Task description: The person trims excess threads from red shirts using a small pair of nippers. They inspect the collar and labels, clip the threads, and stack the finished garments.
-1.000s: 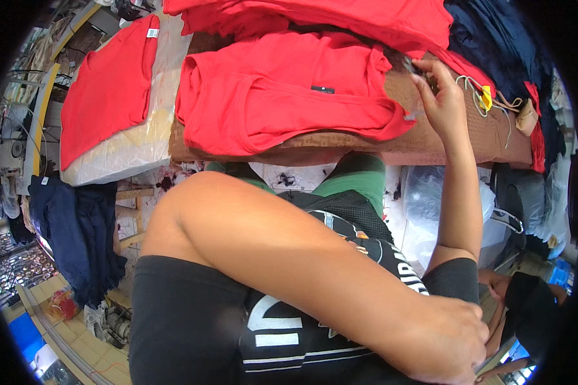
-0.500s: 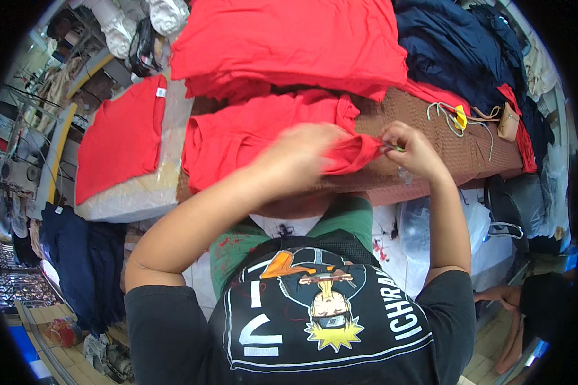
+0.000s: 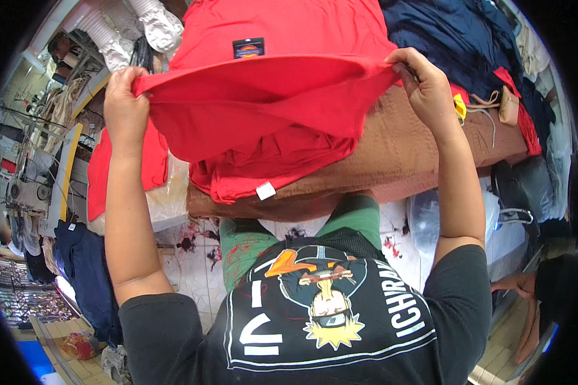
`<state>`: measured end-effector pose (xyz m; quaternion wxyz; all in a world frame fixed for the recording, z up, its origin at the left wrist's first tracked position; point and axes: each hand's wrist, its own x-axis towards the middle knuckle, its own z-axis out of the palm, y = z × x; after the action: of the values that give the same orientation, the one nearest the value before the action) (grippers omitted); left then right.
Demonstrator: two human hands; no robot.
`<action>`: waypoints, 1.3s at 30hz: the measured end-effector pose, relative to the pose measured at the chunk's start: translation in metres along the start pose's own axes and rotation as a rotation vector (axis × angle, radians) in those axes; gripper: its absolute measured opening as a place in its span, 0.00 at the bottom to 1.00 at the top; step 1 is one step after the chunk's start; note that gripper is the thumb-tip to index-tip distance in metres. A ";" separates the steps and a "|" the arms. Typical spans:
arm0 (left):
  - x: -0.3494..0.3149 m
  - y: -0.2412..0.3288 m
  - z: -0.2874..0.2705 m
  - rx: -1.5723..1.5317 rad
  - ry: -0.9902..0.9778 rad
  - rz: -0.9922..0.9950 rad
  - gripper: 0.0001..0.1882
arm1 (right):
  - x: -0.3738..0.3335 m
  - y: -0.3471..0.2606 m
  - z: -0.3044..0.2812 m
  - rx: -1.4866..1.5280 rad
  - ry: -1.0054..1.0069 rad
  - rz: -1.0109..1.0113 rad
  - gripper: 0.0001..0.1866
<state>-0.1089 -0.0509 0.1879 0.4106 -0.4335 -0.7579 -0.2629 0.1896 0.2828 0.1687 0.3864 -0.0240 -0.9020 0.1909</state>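
Note:
A red shirt (image 3: 270,90) hangs stretched between my two hands above the brown-covered table (image 3: 404,141). My left hand (image 3: 123,96) pinches its left end, and my right hand (image 3: 424,83) grips its right end. Between them the upper edge runs nearly straight, while the rest droops in folds onto the table. A small white tag (image 3: 265,190) shows at the lower edge of the red cloth. Just beyond the stretched edge, a dark square label (image 3: 248,48) lies on red fabric. Whether my right fingers hold anything besides the cloth is hidden.
Red garments (image 3: 289,25) are piled at the back, beside navy garments (image 3: 456,45). A folded red garment (image 3: 128,170) lies at the left. A small beige pouch (image 3: 508,106) sits at the right. Another person's arm (image 3: 526,308) shows at lower right.
My hands have moved apart and away from me, lifting the red shirt and spreading it wide. A small green-and-dark thing seen at my right fingers before is no longer visible.

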 end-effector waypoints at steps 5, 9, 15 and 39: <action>-0.099 -0.021 -0.006 -0.133 -0.968 -0.235 0.11 | -0.065 -0.007 0.007 0.123 -0.884 0.231 0.14; -0.114 0.007 -0.002 -0.525 -0.964 -0.505 0.12 | -0.086 0.022 0.011 0.171 -0.656 0.355 0.10; -0.052 0.100 -0.032 -0.963 -0.838 -0.333 0.13 | -0.082 0.016 0.051 0.072 -0.497 0.422 0.09; -0.122 0.218 0.108 -0.843 -0.566 -0.251 0.14 | -0.116 -0.005 0.096 1.082 -0.157 1.001 0.08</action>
<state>0.0738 0.0829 0.0372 -0.0551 -0.5209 -0.7138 -0.4648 0.2035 0.2242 0.0302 0.1454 -0.2251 -0.5881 0.7631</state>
